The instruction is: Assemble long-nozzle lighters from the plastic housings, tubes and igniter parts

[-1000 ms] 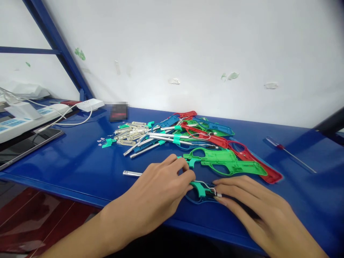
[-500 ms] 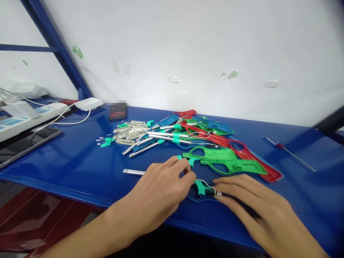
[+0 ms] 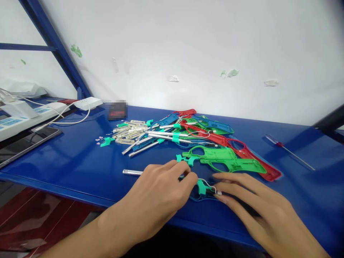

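Two hands are down at the front edge of the blue desk (image 3: 67, 161), both on one blue toy-gun shell (image 3: 199, 197) that lies flat there. Seated in that shell are one teal trigger piece (image 3: 201, 186) and one thin white wire (image 3: 210, 186), and a single metal tube (image 3: 131, 172) sticks out to the left from under the left hand (image 3: 161, 193). The left hand's fingers (image 3: 188, 177) are bunched narrow with the tips against the trigger piece; whether they actually pinch it I cannot tell. The right hand (image 3: 255, 204) lies spread and flat on the shell's rear, holding nothing. Just behind is a loose pile: one green shell (image 3: 225, 159) in front, at least one more green beneath, two red shells (image 3: 242, 150), two blue ones, several long metal tubes (image 3: 150, 141) with teal collars, and a heap of short metal strips (image 3: 129, 132) too tangled to count. One screwdriver (image 3: 287, 152) lies well apart on the right. On the left are one tablet (image 3: 24, 143), one power strip (image 3: 16, 123) and one white adapter (image 3: 87, 103).
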